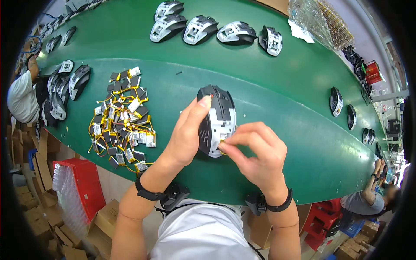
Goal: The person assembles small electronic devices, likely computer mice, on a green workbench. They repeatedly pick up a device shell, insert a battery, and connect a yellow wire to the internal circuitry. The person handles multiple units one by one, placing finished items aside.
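Observation:
My left hand [186,132] is closed around the left side of a black and silver computer mouse [225,113], with the thumb on its top near a small red spot. The mouse is held over the green bench, and its rear cover is off, so a white inner recess shows. At that recess my right hand [260,151] pinches a small battery [222,142]; only a yellow edge and a bit of wire show past the fingertips. Left of my hands lies a loose heap of small silver and black batteries [125,117] with yellow tape and thin wires.
Several open mice [200,29] stand in a row along the far side of the green bench [303,143]. More mice [60,91] cluster at the left, beside a person in white. Further mice [336,102] sit at the right. A red crate [82,186] stands below the bench's left edge.

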A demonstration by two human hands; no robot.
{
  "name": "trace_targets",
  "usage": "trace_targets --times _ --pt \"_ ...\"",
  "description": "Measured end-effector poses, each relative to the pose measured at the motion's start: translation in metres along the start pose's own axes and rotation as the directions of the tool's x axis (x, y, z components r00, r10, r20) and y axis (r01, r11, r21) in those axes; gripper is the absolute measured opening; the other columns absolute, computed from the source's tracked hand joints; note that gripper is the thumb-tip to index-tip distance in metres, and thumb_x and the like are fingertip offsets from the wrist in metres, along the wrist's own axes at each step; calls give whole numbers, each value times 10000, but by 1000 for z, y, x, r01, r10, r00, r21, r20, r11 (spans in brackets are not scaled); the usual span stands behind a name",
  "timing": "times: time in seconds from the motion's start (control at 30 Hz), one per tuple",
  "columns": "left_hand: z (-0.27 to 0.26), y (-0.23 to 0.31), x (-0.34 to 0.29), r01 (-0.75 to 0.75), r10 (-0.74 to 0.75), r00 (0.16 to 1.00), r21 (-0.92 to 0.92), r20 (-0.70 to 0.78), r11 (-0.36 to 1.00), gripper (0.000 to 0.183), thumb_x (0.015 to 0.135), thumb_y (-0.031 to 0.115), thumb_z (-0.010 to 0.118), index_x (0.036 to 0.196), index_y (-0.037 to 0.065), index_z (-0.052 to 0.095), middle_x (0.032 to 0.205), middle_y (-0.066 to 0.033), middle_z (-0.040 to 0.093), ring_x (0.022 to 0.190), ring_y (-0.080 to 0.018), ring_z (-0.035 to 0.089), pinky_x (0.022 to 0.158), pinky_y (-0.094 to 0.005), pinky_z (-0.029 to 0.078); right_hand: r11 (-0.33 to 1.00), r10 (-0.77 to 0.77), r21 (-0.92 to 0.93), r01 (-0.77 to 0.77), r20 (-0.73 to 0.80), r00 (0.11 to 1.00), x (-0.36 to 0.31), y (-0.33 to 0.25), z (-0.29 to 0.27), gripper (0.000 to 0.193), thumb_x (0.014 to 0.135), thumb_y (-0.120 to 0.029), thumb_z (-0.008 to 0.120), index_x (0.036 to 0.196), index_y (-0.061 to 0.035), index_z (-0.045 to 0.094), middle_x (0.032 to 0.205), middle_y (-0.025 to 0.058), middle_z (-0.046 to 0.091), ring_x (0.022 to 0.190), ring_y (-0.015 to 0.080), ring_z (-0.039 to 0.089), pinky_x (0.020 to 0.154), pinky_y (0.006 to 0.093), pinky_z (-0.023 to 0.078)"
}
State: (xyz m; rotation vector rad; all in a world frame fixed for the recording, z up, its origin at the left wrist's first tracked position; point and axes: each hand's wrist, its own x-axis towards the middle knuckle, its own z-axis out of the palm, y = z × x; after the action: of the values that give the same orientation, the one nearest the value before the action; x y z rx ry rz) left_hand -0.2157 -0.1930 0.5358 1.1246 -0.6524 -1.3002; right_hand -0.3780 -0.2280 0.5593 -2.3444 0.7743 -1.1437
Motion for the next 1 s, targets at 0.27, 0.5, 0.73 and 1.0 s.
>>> trace_targets --times 0.27,0.5,0.73,1.0 --pt "-5 5 2 71 -48 993 -219 106 973 537 1023 451 319 1117 2 596 934 -179 704 813 -233 706 764 -343 575 988 -153 -3 155 119 981 9 -4 -9 234 690 -72 823 848 -51 652 857 55 640 758 227 647 644 345 501" --pt "2 6 0 49 -44 999 -249 23 967 556 1030 447 260 1124 19 602 957 -222 707 831 -278 714 762 -375 593 982 -179 -78 172 -95 979 -6 -6 7 217 666 -43 829 808 -44 664 842 57 651 734 227 651 624 323 486" --pt "-1 8 -1 67 -83 996 -419 -19 905 553 1027 452 268 1110 23 608 976 -200 704 904 -304 707 805 -399 582 961 -214 -203 186 -129 968 -9 -9 22 262 662 -93 820 902 -75 717 955 41 645 853 226 614 704 351 465" --pt "-6 10 -1 19 -33 999 -364 -32 931 562 1025 463 252 1130 43 611 986 -228 707 870 -295 708 779 -395 586 963 -234 -142 228 -23 972 -11 -10 21 345 641 -10 741 984 -30 711 1080 63 646 913 234 621 709 346 475"
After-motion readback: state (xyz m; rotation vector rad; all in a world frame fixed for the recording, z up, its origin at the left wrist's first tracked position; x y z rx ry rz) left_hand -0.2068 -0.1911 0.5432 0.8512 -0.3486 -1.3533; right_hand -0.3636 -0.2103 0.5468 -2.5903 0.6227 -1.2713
